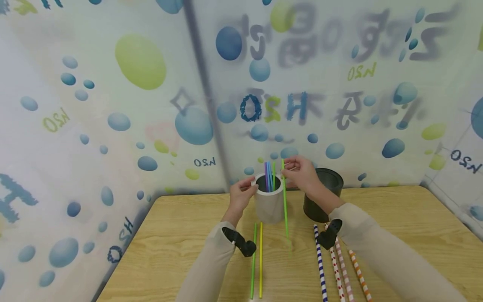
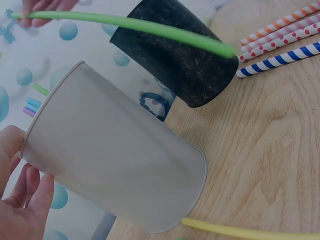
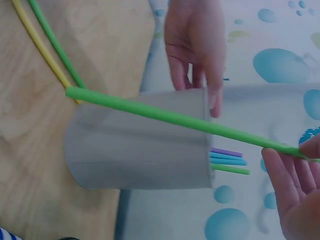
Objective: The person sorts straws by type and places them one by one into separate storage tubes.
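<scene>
A light grey cup (image 1: 269,205) stands at the back of the table with purple, blue and green straws (image 3: 229,161) poking out of its mouth. My left hand (image 1: 240,196) grips its rim from the left, thumb at the edge. Between thumb and fingers, my right hand (image 1: 302,176) pinches a bright green straw (image 1: 285,205) near its top end. That straw hangs down along the cup's right outer side, its upper part above the rim. Nearer me lie another green straw (image 1: 254,260) and a yellow straw (image 1: 260,260), side by side.
A black cup (image 1: 330,180) stands right of the grey one, partly behind my right forearm. In front of it lie a blue-striped straw (image 1: 320,262), a red-dotted one (image 1: 337,274), a pink-striped one (image 1: 345,272) and an orange-striped one (image 1: 359,274). A patterned curtain (image 1: 170,105) hangs behind the table.
</scene>
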The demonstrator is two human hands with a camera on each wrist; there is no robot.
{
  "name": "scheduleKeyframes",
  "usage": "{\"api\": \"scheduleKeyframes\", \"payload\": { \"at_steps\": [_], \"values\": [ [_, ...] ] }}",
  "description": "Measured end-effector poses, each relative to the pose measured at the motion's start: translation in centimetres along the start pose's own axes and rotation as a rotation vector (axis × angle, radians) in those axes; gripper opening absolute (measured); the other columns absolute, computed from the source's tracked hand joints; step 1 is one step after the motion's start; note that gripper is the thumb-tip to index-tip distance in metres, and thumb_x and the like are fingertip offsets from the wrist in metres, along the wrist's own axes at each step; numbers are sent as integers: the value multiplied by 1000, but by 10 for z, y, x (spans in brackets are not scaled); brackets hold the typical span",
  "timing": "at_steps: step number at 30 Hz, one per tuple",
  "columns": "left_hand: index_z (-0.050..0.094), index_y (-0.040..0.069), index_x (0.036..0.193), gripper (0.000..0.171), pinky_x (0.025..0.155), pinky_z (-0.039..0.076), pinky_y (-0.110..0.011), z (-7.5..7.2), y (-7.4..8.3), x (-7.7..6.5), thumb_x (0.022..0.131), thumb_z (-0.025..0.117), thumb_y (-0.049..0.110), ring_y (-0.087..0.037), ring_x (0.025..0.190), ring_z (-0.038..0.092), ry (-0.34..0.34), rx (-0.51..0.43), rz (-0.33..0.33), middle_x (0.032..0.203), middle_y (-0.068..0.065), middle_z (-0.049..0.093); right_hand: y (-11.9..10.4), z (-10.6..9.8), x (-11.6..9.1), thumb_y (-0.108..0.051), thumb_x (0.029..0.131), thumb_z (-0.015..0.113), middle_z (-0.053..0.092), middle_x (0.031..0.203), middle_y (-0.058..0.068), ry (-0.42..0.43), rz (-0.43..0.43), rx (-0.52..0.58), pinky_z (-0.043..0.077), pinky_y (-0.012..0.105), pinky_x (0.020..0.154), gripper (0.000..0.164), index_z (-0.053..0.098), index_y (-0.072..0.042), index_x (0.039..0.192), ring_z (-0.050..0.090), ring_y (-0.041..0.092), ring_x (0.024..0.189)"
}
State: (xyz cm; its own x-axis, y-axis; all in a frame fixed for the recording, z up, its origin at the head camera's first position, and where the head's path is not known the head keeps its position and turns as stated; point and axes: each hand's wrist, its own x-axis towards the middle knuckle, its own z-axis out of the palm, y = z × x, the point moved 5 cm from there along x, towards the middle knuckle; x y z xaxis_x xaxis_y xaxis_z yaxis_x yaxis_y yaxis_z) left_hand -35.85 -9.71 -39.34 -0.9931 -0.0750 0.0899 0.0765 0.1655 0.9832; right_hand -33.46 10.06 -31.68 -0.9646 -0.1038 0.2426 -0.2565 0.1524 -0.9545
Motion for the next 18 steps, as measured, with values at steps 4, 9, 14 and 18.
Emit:
{"api": "scheduleKeyframes", "payload": {
  "at_steps": [4,9,14,18],
  "values": [
    [65,7,114,32,78,48,-32,0,0,0,82,67,12,-21,93,51,1,1,-5,105,-9,59,-17,-5,11,-5,87,57,56,92,14,33,-50,-22,54,34,59,32,49,8,115,59,11,73],
    [64,6,115,33,77,48,-30,0,1,-1,82,67,11,-21,92,51,-3,-3,-2,105,-10,59,-32,-9,20,-6,88,58,57,94,13,61,-84,-28,54,32,60,31,49,5,116,59,13,76],
    [63,4,116,34,78,48,-31,-1,6,-5,83,66,11,-21,93,50,-22,-9,-5,109,-15,58,-49,-12,26,-7,88,58,56,96,13,76,-123,-14,54,29,60,32,48,5,117,58,13,77],
    [64,6,115,33,77,48,-30,-1,2,-2,83,67,11,-21,92,51,-9,-5,3,107,-13,58,-62,-15,32,-6,88,58,56,95,11,101,-148,4,54,29,61,32,49,5,117,59,12,77]
  ]
}}
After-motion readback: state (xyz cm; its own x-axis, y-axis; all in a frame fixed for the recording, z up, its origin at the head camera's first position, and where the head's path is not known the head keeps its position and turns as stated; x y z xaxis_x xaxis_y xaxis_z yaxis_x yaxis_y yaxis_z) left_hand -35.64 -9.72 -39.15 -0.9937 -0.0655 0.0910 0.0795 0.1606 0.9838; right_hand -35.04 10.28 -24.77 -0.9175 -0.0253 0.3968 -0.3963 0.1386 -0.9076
